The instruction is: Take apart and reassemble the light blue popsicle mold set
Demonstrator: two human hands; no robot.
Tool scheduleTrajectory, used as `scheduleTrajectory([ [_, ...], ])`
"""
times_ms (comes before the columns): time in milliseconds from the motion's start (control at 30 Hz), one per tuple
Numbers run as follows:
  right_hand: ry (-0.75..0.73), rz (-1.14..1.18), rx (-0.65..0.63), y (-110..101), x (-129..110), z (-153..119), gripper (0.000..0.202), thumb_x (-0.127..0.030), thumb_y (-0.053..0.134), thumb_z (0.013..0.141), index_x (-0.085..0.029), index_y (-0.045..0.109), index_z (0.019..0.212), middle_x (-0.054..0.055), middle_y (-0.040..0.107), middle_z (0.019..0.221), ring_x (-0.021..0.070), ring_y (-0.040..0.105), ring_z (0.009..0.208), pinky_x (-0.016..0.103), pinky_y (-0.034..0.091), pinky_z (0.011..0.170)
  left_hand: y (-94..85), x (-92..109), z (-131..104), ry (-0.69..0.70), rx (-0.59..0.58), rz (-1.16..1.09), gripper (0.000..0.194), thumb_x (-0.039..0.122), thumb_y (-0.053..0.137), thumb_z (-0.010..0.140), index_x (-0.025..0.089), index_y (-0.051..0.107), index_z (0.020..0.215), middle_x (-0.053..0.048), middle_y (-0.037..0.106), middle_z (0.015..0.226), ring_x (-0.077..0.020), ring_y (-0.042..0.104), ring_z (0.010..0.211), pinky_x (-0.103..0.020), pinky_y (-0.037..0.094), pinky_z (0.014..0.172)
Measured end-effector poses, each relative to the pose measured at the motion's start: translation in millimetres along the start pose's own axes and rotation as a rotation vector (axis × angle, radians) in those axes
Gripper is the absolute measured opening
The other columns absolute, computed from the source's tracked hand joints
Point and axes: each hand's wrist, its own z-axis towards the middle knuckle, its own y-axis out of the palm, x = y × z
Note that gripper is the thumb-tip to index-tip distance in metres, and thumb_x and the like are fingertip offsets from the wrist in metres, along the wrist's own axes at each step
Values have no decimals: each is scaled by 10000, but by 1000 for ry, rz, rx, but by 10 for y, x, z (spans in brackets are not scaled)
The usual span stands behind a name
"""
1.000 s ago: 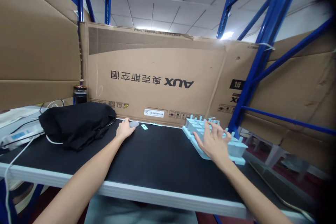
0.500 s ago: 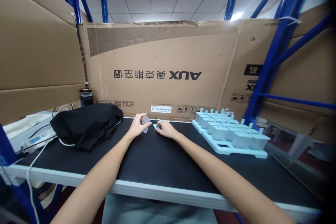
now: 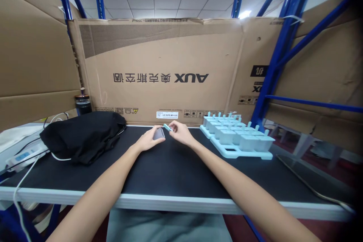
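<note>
My left hand [image 3: 145,140] is closed around a small translucent popsicle mould cup [image 3: 159,134], tilted so its opening faces right. Between the fingertips of my right hand [image 3: 182,133] is a light blue popsicle mould lid [image 3: 167,127], held just above and beside the cup's mouth. Lid and cup look close together; whether they touch I cannot tell. My fingers hide part of the lid. To the right, several filled-in places of a light blue mould tray [image 3: 241,154] hold popsicle moulds [image 3: 227,134] with their sticks pointing up.
A black cloth bundle [image 3: 82,136] lies at the left, by a white power strip [image 3: 27,155] and cables. Behind it stands a dark jar [image 3: 83,104]. A large cardboard sheet [image 3: 159,53] closes off the back. A flat dark panel [image 3: 309,177] lies at the right.
My right hand has lifted the light blue lid off the table and brought it to the cup. My left hand has tipped the cup's opening rightward. The whole view has shifted slightly.
</note>
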Motion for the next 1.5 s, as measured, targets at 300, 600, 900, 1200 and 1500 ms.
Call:
scheduleTrajectory([
  [300, -63, -54, -200, 174, -106, -102, 234, -142, 647, 638, -181, 515, 828, 25, 605, 751, 117, 551, 629, 229, 441, 599, -61, 111, -41, 53, -97, 152, 610, 561, 478, 855, 378, 299, 1408, 20, 442, 1405, -239, 440, 1272, -369, 349, 1052],
  [600, 151, 406, -300, 72, -20, -105, 241, -374, 697, 704, -161, 639, 800, 48, 682, 780, 164, 642, 736, 304, 515, 718, -46, 150, -46, 77, -64, 282, 573, 604, 489, 829, 346, 411, 1334, -5, 531, 1330, -264, 544, 1153, -370, 410, 966],
  [900, 392, 808, -262, 132, -11, -121, 391, -447, 801, 592, -135, 624, 747, 37, 649, 716, 131, 634, 701, 302, 544, 736, -58, 200, -64, 116, -76, 273, 657, 616, 551, 780, 321, 398, 1347, -26, 503, 1365, -271, 553, 1148, -351, 419, 941],
  [1200, 264, 776, -293, 211, 45, -145, 392, -465, 747, 672, -152, 588, 846, 37, 649, 793, 127, 634, 730, 310, 533, 769, -75, 222, -72, 130, -36, 295, 454, 596, 468, 832, 331, 503, 1199, 5, 637, 1150, -248, 630, 973, -312, 456, 792],
  [1500, 220, -105, -86, 303, 562, 289, 325, -259, 427, 905, -129, 544, 1178, 164, 513, 1267, 227, 464, 1198, 364, 330, 1030, -24, 209, -46, 59, -79, 388, 487, 657, 346, 856, 329, 503, 1180, -44, 628, 1088, -269, 639, 884, -355, 461, 763],
])
